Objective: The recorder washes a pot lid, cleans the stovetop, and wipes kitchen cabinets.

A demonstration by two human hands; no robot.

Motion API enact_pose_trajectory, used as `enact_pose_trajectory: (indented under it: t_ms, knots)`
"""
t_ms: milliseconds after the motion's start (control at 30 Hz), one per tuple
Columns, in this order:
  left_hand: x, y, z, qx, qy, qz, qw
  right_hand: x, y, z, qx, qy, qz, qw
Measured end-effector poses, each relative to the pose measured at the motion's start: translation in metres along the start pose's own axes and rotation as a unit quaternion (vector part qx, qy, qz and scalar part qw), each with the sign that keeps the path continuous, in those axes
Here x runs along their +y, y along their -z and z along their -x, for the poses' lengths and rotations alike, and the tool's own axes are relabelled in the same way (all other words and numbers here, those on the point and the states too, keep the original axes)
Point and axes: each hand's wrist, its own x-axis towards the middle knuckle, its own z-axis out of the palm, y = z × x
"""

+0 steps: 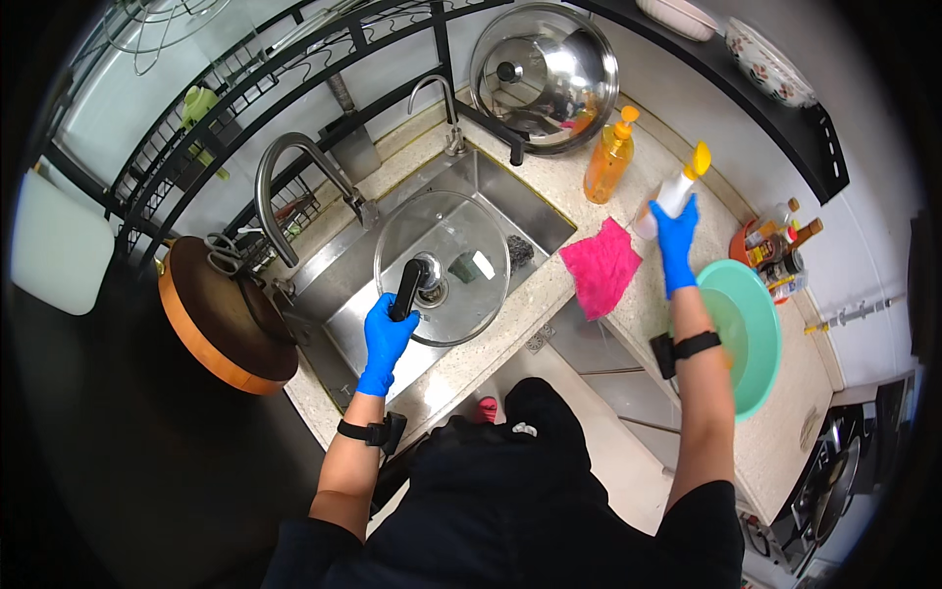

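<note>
My left hand (388, 335), in a blue glove, grips the black handle of a glass pot lid (471, 221) over the steel sink (522, 191). Through the glass a dark green scouring pad shows, and a steel wool scrubber (519, 252) lies by the lid's right edge in the sink. My right hand (677, 235), gloved the same, is around the lower part of a white bottle (673, 193) with a yellow top on the counter. Near it are an orange pump bottle (608, 166) and a pink cloth (603, 269).
A mint green basin (762, 346) stands right of my right forearm, with condiment bottles (773, 247) behind it. A large steel lid (548, 81) leans at the back wall. Left of the curved faucet (268, 191) is a large pan (221, 324). Black racks overhang the back.
</note>
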Motion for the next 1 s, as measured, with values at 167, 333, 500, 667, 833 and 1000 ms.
enact_pose_trajectory:
  t_ms: [167, 333, 500, 667, 833, 1000]
  knots:
    - [0.005, -0.016, -0.004, 0.023, 0.030, -0.034, 0.999, 0.019, -0.024, -0.051, -0.142, -0.066, -0.235, 0.959]
    - [0.004, -0.040, -0.006, 0.054, 0.053, -0.073, 0.994, 0.018, -0.035, -0.070, -0.176, -0.128, -0.330, 0.919]
    - [0.023, -0.073, -0.010, 0.071, 0.078, -0.102, 0.989, 0.027, -0.042, -0.070, -0.155, -0.061, -0.368, 0.915]
    - [0.041, -0.091, -0.006, 0.101, 0.116, -0.143, 0.978, -0.023, -0.015, -0.027, -0.280, 0.084, -0.458, 0.839]
    - [0.050, -0.097, -0.007, 0.113, 0.144, -0.188, 0.965, -0.081, 0.001, -0.011, -0.536, 0.225, -0.381, 0.719]
    - [0.059, -0.100, -0.003, 0.127, 0.122, -0.191, 0.966, -0.102, -0.012, 0.001, -0.664, 0.203, -0.353, 0.627]
